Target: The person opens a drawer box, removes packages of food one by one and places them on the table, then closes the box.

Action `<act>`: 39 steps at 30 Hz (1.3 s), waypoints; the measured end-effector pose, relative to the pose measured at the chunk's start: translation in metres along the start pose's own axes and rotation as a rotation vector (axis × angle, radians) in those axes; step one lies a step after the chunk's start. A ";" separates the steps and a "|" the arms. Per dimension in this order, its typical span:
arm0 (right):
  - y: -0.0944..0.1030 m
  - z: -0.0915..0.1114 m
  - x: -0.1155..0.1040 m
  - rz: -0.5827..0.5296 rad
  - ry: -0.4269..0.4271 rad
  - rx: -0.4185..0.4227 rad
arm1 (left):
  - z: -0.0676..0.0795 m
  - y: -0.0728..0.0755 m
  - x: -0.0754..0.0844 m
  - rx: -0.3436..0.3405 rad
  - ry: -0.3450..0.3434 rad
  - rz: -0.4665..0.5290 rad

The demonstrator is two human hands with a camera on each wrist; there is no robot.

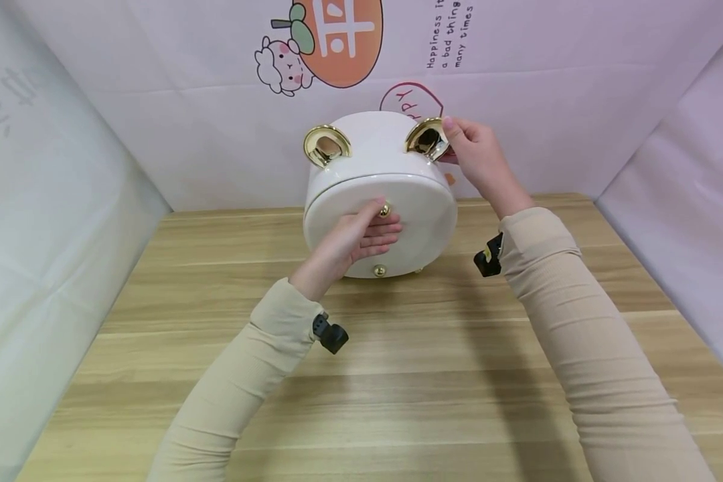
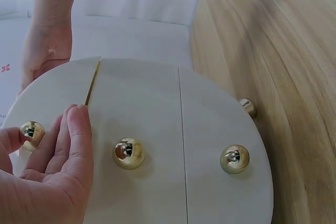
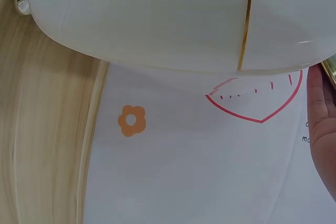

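A white rounded drawer cabinet (image 1: pixel 424 231) with gold ears stands upright on the table against the back cloth. My left hand (image 1: pixel 352 237) reaches its front and pinches the top gold knob (image 2: pixel 32 134) between thumb and fingers. The other fingers extend across the drawer front. My right hand (image 1: pixel 480 155) grips the right gold ear (image 1: pixel 424 136), thumb in front and fingers behind. The left ear (image 1: pixel 313 147) is free. In the left wrist view, a middle knob (image 2: pixel 128 153) and a lower knob (image 2: pixel 234 159) show on the front, and a gold-edged seam runs beside the top drawer.
The wooden table (image 1: pixel 397 388) extends in front of and beside the cabinet. White cloth walls surround it, the back one (image 1: pixel 187 120) printed with cartoons and lettering. A gold foot (image 2: pixel 248 107) shows at the cabinet's base. Each wrist carries a black camera.
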State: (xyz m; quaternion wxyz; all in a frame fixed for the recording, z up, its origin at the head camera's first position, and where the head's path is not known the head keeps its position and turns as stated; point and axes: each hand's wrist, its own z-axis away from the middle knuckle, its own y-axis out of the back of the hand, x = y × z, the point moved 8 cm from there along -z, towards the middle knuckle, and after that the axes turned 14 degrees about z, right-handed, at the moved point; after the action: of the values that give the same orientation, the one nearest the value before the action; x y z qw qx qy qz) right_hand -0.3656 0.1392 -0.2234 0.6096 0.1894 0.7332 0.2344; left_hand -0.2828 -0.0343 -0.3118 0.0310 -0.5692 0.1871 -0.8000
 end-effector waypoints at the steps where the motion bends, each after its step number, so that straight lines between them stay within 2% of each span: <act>1: 0.000 0.000 0.000 0.000 0.000 -0.001 | 0.000 0.000 0.000 -0.003 0.001 0.002; 8: 0.000 0.000 0.000 -0.034 -0.005 -0.011 | 0.004 -0.002 -0.004 -0.014 0.030 0.032; 19: 0.002 0.002 0.000 -0.051 -0.010 -0.011 | 0.013 -0.002 -0.009 -0.013 0.062 0.019; 24: 0.002 0.002 0.001 -0.073 -0.019 -0.017 | 0.018 -0.002 -0.010 -0.033 0.065 0.021; 39: 0.002 0.002 -0.001 -0.050 -0.023 -0.022 | 0.040 -0.006 -0.016 -0.062 0.061 -0.035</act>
State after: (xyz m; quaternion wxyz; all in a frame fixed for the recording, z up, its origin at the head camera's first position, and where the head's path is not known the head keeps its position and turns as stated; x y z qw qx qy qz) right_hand -0.3632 0.1404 -0.2219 0.6257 0.1672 0.7280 0.2248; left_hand -0.2397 -0.0348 -0.3132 -0.0064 -0.5485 0.2029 -0.8111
